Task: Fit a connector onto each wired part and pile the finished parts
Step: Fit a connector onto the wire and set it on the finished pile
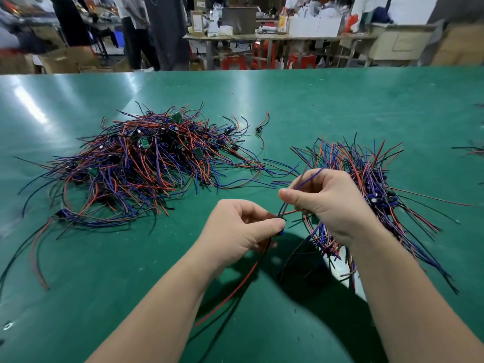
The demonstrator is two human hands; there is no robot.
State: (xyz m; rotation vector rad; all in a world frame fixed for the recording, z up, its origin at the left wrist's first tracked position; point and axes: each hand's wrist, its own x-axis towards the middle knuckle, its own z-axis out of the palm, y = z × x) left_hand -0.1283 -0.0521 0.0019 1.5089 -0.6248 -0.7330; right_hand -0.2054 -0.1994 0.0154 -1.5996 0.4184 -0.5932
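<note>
My left hand [235, 229] pinches a small dark wired part [280, 224] between thumb and fingers; its red and black wires [235, 289] trail down toward me. Close beside it, my right hand [330, 203] pinches thin blue wires [306, 180] that run from the part up through its fingers. A big heap of wired parts [138, 163] with red, blue and black leads and small green boards lies at the left. A smaller heap [366, 184] lies at the right, partly hidden behind my right hand.
The green table [340, 106] stretches far back. One loose wired piece [262, 125] lies between the heaps, and a few stray wires [471, 150] sit at the right edge. Beyond the table stand people, benches, boxes and red stools.
</note>
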